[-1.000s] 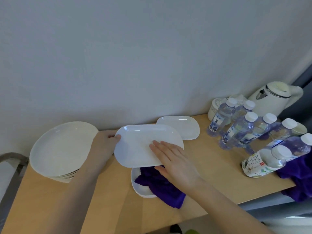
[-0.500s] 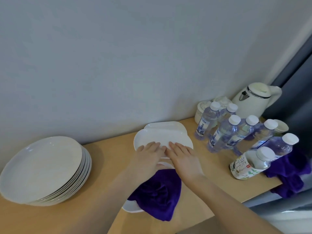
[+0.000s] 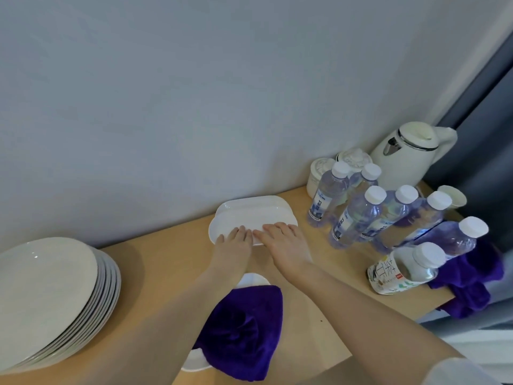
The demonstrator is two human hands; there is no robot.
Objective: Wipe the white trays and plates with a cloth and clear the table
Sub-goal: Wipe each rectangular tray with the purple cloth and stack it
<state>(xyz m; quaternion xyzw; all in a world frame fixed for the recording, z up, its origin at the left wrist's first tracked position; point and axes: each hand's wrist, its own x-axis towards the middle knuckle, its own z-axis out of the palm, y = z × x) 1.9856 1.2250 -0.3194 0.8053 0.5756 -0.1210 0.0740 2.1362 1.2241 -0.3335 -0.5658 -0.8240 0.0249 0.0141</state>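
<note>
Two white rectangular trays point(image 3: 251, 215) lie stacked against the wall at the table's back. My left hand point(image 3: 234, 247) and my right hand point(image 3: 283, 243) rest flat side by side on the near edge of the top tray, fingers spread, gripping nothing. Nearer to me a purple cloth point(image 3: 244, 329) lies bunched on another white tray point(image 3: 252, 279), hiding most of it. A stack of several round white plates point(image 3: 50, 295) sits at the left.
Several water bottles point(image 3: 358, 218) stand at the right, one labelled bottle point(image 3: 402, 270) on its side. Behind them are a white kettle point(image 3: 408, 154), lidded jars point(image 3: 319, 173) and a cup point(image 3: 452, 195). A second purple cloth point(image 3: 469, 284) hangs over the table's right edge.
The tray I held up with my left hand has been set down on the tray by the wall. Both hands now lie flat on it, a little further from me.
</note>
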